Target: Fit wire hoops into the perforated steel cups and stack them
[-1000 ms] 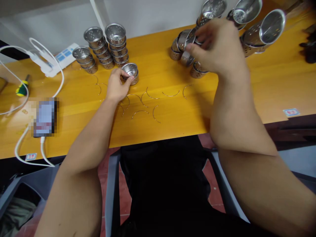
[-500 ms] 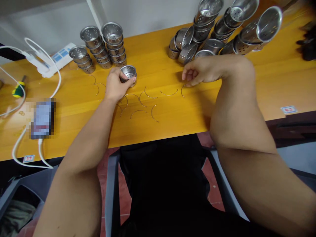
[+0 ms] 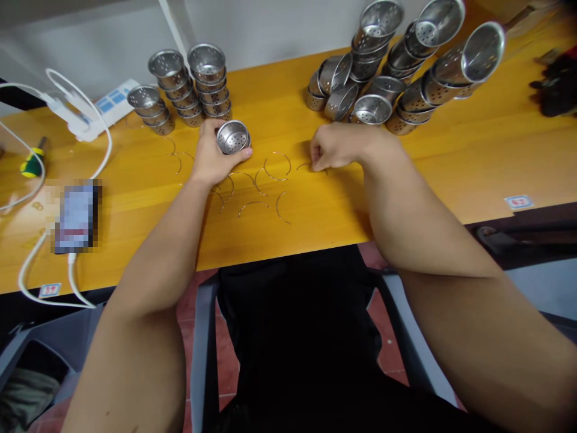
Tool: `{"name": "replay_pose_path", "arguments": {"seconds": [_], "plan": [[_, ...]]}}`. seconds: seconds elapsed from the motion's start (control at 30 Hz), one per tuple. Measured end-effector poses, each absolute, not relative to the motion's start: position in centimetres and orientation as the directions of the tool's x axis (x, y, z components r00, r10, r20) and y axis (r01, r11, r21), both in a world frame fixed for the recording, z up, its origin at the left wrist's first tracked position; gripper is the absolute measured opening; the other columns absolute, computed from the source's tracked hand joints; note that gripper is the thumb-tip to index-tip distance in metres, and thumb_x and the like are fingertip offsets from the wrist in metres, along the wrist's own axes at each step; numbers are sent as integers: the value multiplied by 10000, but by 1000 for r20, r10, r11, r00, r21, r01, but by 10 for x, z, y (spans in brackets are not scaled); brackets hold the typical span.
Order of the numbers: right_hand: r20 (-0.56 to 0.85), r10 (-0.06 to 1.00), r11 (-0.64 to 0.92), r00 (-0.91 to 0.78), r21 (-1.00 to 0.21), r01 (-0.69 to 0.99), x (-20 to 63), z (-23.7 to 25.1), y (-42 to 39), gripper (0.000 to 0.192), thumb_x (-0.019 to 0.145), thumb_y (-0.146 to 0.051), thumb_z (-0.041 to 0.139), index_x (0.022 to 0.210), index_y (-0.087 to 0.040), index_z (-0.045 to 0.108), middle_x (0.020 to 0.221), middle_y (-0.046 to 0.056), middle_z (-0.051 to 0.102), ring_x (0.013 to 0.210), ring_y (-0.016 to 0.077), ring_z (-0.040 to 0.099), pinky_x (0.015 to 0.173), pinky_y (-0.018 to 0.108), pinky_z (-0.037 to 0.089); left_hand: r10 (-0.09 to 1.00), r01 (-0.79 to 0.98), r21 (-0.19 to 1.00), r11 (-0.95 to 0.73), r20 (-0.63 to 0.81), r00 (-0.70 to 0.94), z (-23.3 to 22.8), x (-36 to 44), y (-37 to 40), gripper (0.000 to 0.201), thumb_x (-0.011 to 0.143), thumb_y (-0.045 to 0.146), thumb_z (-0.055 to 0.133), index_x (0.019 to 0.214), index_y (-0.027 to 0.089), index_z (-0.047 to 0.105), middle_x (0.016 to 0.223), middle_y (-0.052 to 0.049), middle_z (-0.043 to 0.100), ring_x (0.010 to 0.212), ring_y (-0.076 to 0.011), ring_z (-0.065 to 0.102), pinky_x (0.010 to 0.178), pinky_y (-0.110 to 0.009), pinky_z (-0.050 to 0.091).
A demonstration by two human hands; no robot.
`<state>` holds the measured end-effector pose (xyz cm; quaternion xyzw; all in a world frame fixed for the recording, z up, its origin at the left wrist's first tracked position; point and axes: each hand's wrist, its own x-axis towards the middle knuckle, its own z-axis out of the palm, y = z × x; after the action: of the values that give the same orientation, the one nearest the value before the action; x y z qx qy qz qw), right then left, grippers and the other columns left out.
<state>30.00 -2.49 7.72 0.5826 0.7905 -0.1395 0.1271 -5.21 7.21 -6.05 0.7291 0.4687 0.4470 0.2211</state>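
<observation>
My left hand grips a small perforated steel cup, tilted so its open mouth faces me. My right hand rests on the yellow table with its fingertips pinched on a thin curved wire clip. Several more wire clips lie scattered on the table between and below the two hands.
Short stacks of steel cups stand at the back left. A larger heap of cups, some in leaning rows, lies at the back right. A white power strip, white cable, a phone and a screwdriver sit at left.
My right hand left the heap of cups at the back right and came down leftward onto a wire clip. My left hand tipped its cup toward me.
</observation>
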Motion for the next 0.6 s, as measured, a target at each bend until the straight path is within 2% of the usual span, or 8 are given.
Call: {"name": "replay_pose_path", "arguments": {"seconds": [0.13, 0.23, 0.33, 0.4, 0.53, 0.6], "plan": [[-368, 886, 313, -283, 24, 949, 281, 82, -35, 146, 1057, -171, 881, 1127, -57, 938, 990, 191, 884, 914, 295, 804, 718, 397, 444, 902, 545, 722, -427, 386, 194, -50, -50, 67, 1158, 683, 947, 1045, 1503, 273, 583, 1571, -101, 771, 1359, -258, 729, 1265, -631, 617], [-348, 890, 328, -295, 38, 944, 274, 83, -39, 223, 1062, -219, 898, 1190, -36, 907, 993, 222, 870, 964, 341, 817, 729, 417, 442, 910, 594, 691, -412, 349, 225, -45, -49, 63, 1179, 771, 1030, 934, 1553, 254, 513, 1638, -112, 745, 1404, -217, 703, 1284, -610, 596], [-349, 886, 339, -306, 36, 940, 273, 78, -37, 236, 1045, -255, 914, 1202, -81, 896, 950, 189, 855, 931, 343, 807, 727, 418, 441, 899, 553, 713, -430, 396, 189, -42, -47, 60, 1215, 681, 1095, 935, 1490, 271, 557, 1568, -115, 788, 1394, -277, 740, 1259, -619, 613], [-351, 878, 359, -325, 35, 933, 275, 73, -33, 182, 1034, -290, 908, 1117, -129, 890, 930, 161, 840, 905, 340, 795, 710, 415, 433, 895, 524, 731, -437, 414, 168, -40, -46, 58, 1241, 612, 1141, 933, 1441, 288, 577, 1508, -104, 816, 1380, -301, 760, 1235, -606, 624], [-290, 866, 407, -407, -66, 911, 284, 65, -24, 131, 1029, -291, 847, 962, -183, 817, 891, 109, 787, 857, 303, 741, 719, 415, 430, 911, 553, 729, -403, 377, 167, -36, -42, 53, 1295, 639, 1244, 803, 1472, 294, 521, 1511, -67, 812, 1358, -210, 738, 1253, -566, 605], [-234, 858, 423, -457, -180, 888, 290, 63, -22, 93, 1007, -244, 816, 940, -202, 768, 880, 82, 766, 843, 269, 701, 754, 414, 444, 904, 548, 723, -420, 388, 181, -35, -40, 51, 1300, 638, 1256, 785, 1483, 302, 523, 1528, -70, 802, 1409, -231, 733, 1294, -588, 596]]}}
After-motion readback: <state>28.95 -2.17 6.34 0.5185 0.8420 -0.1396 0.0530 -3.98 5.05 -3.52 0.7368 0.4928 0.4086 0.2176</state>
